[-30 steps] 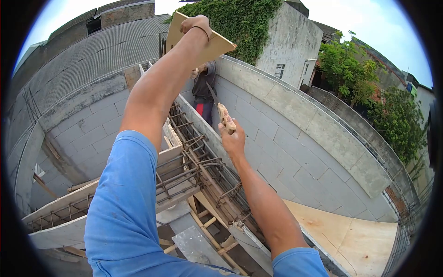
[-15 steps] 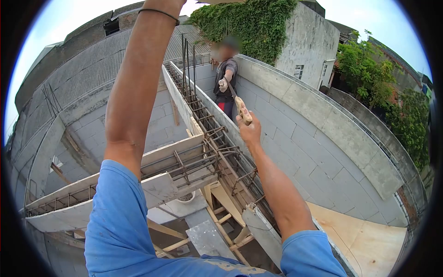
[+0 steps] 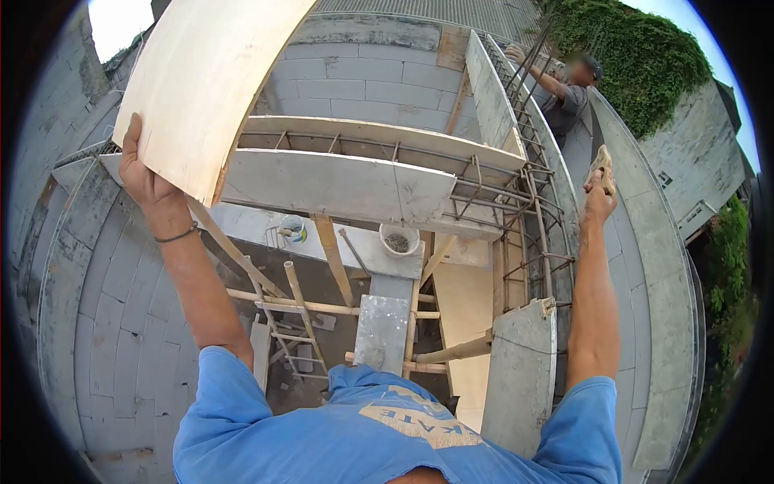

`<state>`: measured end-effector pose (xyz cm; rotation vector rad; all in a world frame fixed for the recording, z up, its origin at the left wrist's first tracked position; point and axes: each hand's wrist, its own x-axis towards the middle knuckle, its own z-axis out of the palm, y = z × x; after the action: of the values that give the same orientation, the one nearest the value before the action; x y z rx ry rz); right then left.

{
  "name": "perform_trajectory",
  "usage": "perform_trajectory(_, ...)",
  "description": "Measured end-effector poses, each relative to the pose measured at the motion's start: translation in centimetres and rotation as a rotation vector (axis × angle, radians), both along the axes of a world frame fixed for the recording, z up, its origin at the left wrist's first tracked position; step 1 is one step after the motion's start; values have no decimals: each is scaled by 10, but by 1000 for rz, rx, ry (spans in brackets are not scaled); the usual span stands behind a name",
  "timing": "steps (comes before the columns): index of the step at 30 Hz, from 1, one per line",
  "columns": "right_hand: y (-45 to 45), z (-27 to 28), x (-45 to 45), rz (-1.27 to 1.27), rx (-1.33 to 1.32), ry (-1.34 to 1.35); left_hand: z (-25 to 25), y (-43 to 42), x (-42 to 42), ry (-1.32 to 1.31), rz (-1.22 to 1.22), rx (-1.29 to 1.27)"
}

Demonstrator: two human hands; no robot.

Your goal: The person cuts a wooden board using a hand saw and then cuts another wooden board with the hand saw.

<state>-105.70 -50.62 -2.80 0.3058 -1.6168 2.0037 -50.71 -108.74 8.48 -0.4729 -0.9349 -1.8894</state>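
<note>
My left hand (image 3: 153, 181) grips the lower edge of a pale plywood sheet (image 3: 210, 81) that rises out of the top of the view, slightly bowed. Its fingers wrap the near corner, partly behind the board. Out to the right, my right hand (image 3: 598, 202) is closed round the worn wooden handle of a handsaw (image 3: 602, 165). The saw's blade is hard to make out from this angle. Between my arms runs a beam form of grey boards (image 3: 339, 181) with steel rebar (image 3: 476, 189) inside.
A co-worker (image 3: 567, 101) stands beyond the rebar cage at the upper right. Below me are a bamboo ladder (image 3: 294, 323), a white bucket (image 3: 398, 240), a paint-marked board (image 3: 381, 331) and timber props (image 3: 332, 258). Grey block walls (image 3: 347, 81) surround the form.
My view has swung left and down. My left hand and the plywood sheet have come into view. The co-worker's hand has left the saw, which stays in my right hand.
</note>
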Motion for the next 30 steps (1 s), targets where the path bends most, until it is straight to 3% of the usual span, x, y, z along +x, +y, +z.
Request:
perform_trajectory(2,1,12,-1,5,-34,13,-46,-3,53,-43,-171,-6)
perform_trajectory(4,3,43,11,-15,-187,33,-85,5,83,-45,-105,7)
perform_trajectory(11,43,175,64,-76,-288,345,-193,1,152,-112,-46,134)
perform_trajectory(17,105,266,148,-129,-240,664,-195,50,110,-188,-108,164)
perform_trajectory(22,124,320,253,13,-157,792,-145,114,9,-281,-259,172)
perform_trajectory(24,199,349,246,227,32,776,-122,149,-37,-341,-341,168)
perform_trajectory(25,163,337,285,-190,0,723,-121,158,-60,-365,-350,164)
perform_trajectory(27,118,324,369,187,91,635,-124,169,-97,-480,-497,40)
perform_trajectory(30,139,308,409,359,297,535,-124,206,-127,-613,-516,78)
